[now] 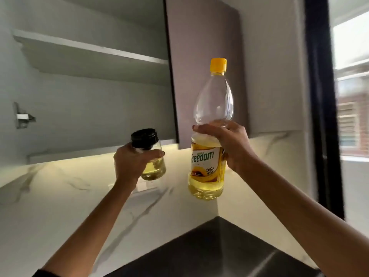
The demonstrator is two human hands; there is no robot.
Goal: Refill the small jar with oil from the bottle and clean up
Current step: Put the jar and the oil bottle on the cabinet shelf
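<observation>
Both arms are raised in front of an open wall cabinet. My left hand (131, 164) grips a small glass jar (154, 168) with a black screw lid; a little yellow oil sits in its bottom. My right hand (229, 142) grips a tall clear plastic oil bottle (207, 168) around its middle. The bottle stands upright in the air, has a yellow cap and a yellow label, and is about half full of oil. Jar and bottle are held apart, the jar to the left and slightly lower.
The open cabinet (89, 108) has a bare white shelf (89, 48) and a hinge (23, 116) on its left wall. Its door (205, 72) stands open behind the bottle. A marble backsplash (60, 196) lies below, a dark counter corner (215, 248) at the bottom, a window (351, 96) at right.
</observation>
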